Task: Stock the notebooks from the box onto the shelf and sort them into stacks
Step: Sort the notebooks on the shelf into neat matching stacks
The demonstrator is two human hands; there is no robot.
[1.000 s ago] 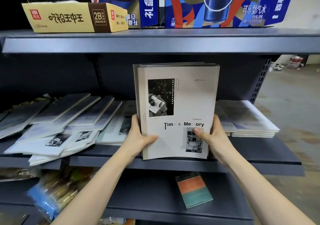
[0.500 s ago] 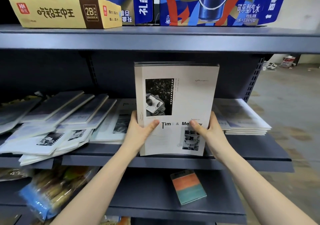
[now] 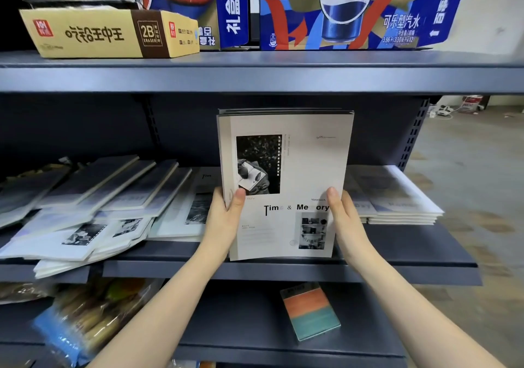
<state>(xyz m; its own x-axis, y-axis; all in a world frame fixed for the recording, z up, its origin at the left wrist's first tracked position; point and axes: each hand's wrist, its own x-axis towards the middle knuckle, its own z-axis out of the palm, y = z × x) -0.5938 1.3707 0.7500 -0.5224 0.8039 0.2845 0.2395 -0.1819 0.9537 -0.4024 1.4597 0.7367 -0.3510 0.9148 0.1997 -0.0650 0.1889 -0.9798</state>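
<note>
Roughly halfway, I'd say. The person has a bundle of pale cream paper-cover notebooks (image 3: 297, 169) stood upright on the grey metal middle shelf (image 3: 411, 248). The left hand (image 3: 224, 220) is clamped on its left edge and the right hand (image 3: 346, 220) on its right edge, both thumbs on the front cover. It looks like the bundle is being squared up before it gets laid flat.

Just right of that bundle there's one tidy flat stack of white-and-lilac notebooks (image 3: 397, 203), so that part seems done. Left of the bundle is a sliding heap of grey-blue and white notebooks (image 3: 85, 211), fanned out and overlapping, which I reckon needs sorting. The stock box isn't in sight, so I can't tell how many are left in it.

Readable stuff: the bundle's cover says "Time & Memory", with a small "Notebook" above it. Up and left of the bundle sits a yellow cardboard carton (image 3: 107, 33) marked "2B ERASER", its Chinese print upside down. Straight above the bundle are blue-and-red Pepsi cartons (image 3: 354, 10) reading 百事可乐 and 可乐型汽水. Below the bundle lies a small orange-and-teal striped notebook (image 3: 310, 309).
</note>
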